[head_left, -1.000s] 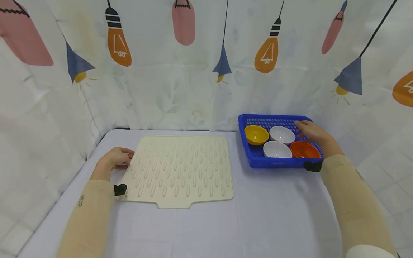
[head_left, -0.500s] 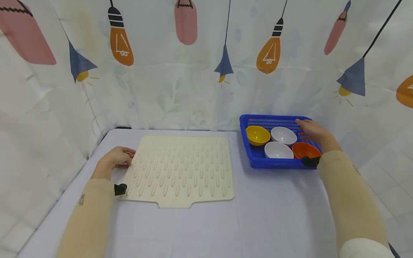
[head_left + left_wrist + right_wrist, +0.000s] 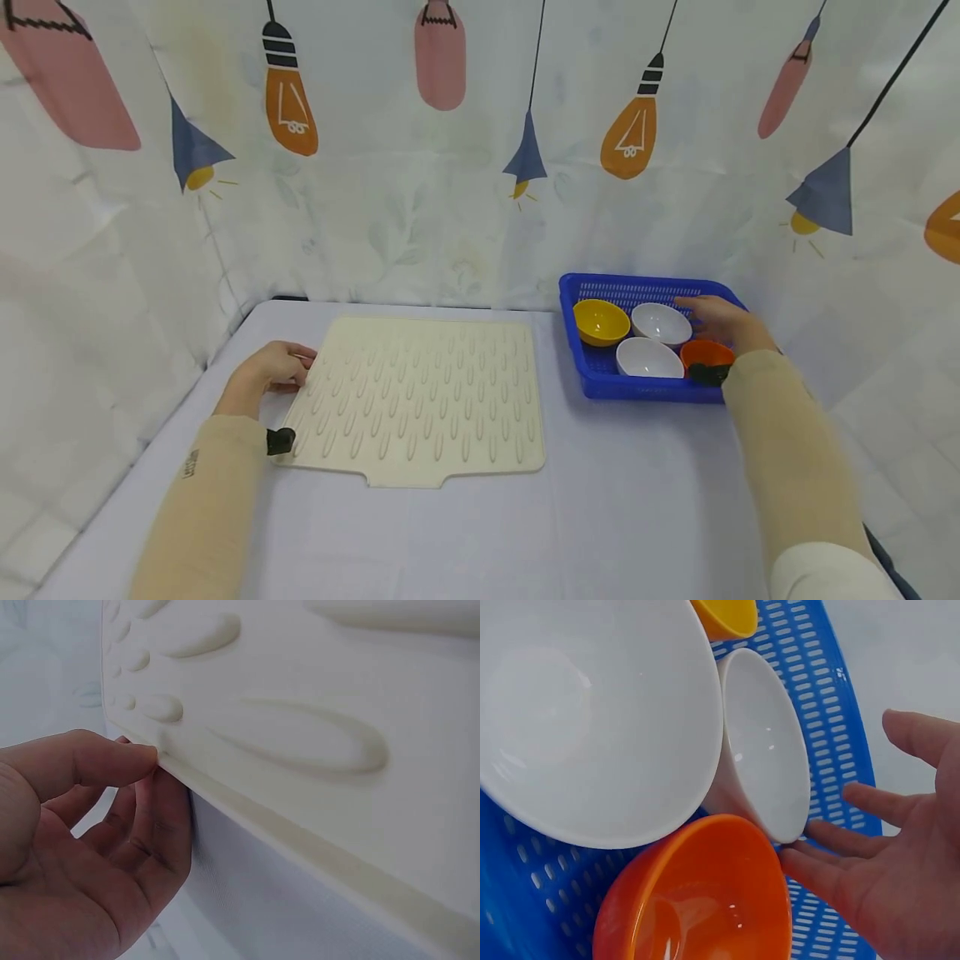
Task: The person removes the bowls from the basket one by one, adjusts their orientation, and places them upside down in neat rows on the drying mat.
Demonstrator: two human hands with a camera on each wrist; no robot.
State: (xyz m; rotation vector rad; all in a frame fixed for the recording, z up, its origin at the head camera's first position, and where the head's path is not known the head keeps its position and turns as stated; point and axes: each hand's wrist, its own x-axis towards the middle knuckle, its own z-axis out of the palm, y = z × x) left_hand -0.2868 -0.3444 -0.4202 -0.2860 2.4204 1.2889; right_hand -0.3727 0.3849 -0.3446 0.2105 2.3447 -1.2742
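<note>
My left hand [image 3: 273, 371] pinches the left edge of a cream drying mat [image 3: 420, 400] covered in raised oval ridges. In the left wrist view the thumb lies on the mat's edge, with the fingers curled below it. My right hand [image 3: 720, 321] is over the right side of a blue plastic basket [image 3: 637, 389], fingers spread and holding nothing. In the right wrist view its lower fingertips are right beside the rims of the orange bowl [image 3: 705, 900] and the farther white bowl [image 3: 769, 742]. A nearer white bowl [image 3: 592, 712] and a yellow bowl [image 3: 602, 322] also sit in the basket.
A white cloth [image 3: 480, 533] covers the table under the mat and basket. Behind the table hangs a pale curtain [image 3: 450, 225] printed with lamps, bulbs and pencils. The basket stands at the back right, a short way from the mat.
My right hand has moved left and lower over the basket, closer to the white and orange bowls. The left hand stays at the mat's edge. The head view has shifted slightly.
</note>
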